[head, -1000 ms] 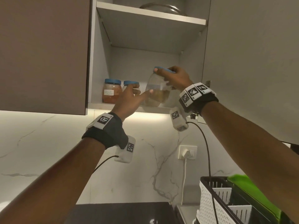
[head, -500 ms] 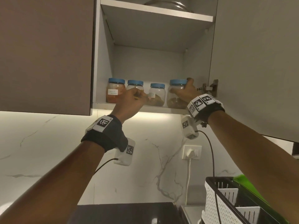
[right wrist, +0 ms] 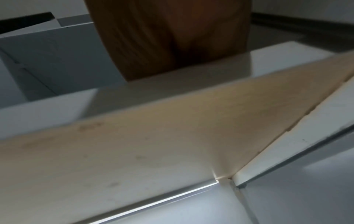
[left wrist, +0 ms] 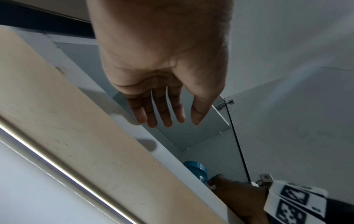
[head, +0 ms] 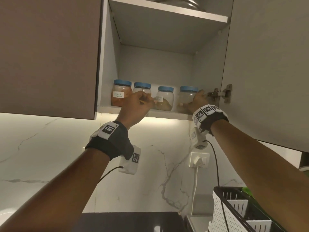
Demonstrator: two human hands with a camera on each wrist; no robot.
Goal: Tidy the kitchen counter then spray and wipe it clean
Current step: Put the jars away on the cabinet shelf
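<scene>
From the head view, four clear jars with blue lids stand in a row on the lower shelf (head: pixel 167 114) of an open wall cupboard. The leftmost jar (head: pixel 121 93) holds an orange-red powder and wears a handwritten white label; the second jar (head: pixel 142 88) is mostly covered by the left hand (head: pixel 136 109), which is raised in front of it with its fingers reaching toward the shelf, so its contents cannot be made out. The third jar (head: pixel 165 98) has a brownish powder low in it and a small label. The rightmost jar (head: pixel 187 97) sits near the cupboard's right wall, a little brown matter at its bottom; the right hand (head: pixel 197 102) is wrapped against its right side, fingers curled round the body just below the lid. A steel vessel (head: pixel 179 3) on the upper shelf is cut off by the frame. Below, a white perforated basket (head: pixel 224 215) is cut off at the lower right edge. From the left wrist view, the left hand (left wrist: pixel 164 84) shows its palm with fingers straight and close together, holding nothing; one blue lid (left wrist: pixel 195 169) peeks over the shelf edge beside the right hand (left wrist: pixel 239 195). From the right wrist view, the shelf's underside hides the fingers and the jar; only the dark heel of the right hand (right wrist: pixel 168 39) shows, blurred
</scene>
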